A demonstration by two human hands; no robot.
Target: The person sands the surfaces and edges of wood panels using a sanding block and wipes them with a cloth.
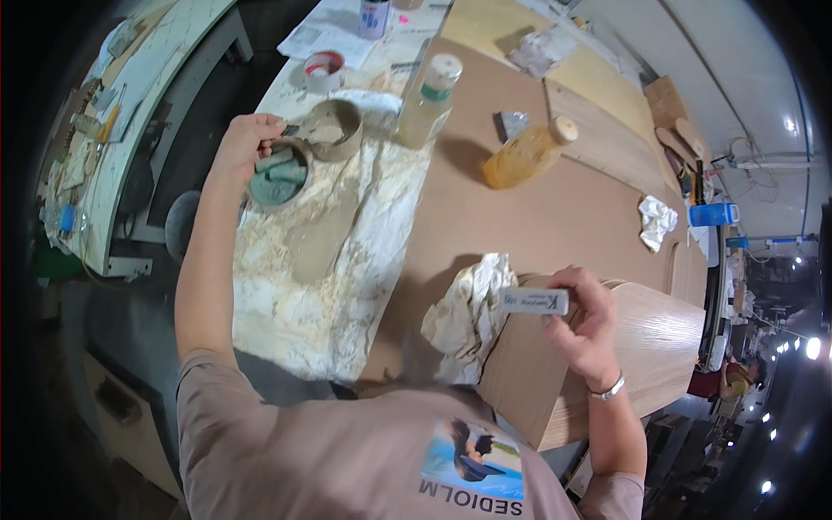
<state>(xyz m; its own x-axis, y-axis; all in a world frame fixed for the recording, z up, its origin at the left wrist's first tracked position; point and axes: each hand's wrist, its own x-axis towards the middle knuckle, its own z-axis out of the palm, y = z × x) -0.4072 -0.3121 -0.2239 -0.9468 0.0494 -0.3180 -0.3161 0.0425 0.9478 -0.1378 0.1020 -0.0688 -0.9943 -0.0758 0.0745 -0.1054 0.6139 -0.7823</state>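
Note:
At the far left of the bench, my left hand [250, 146] is closed around the dark end of a small tool, perhaps a putty knife, which reaches into a round tan tub [351, 147] with pale paste inside. Just below that hand stands an open container [276, 184] of green, rolled-looking pieces. My right hand [588, 322] grips a white, narrow rectangular block [534, 302] with dark print between thumb and fingers. It is held over a curved wood-grain panel piece [555, 364], beside a crumpled off-white cloth [472, 316].
A clear bottle with a green band [426, 108] stands near the tub, and an amber bottle [524, 156] leans beside a grey block [511, 125]. A stained sheet [286, 295] covers the left side. Another crumpled cloth [657, 221] lies right. A person [737, 380] is far off.

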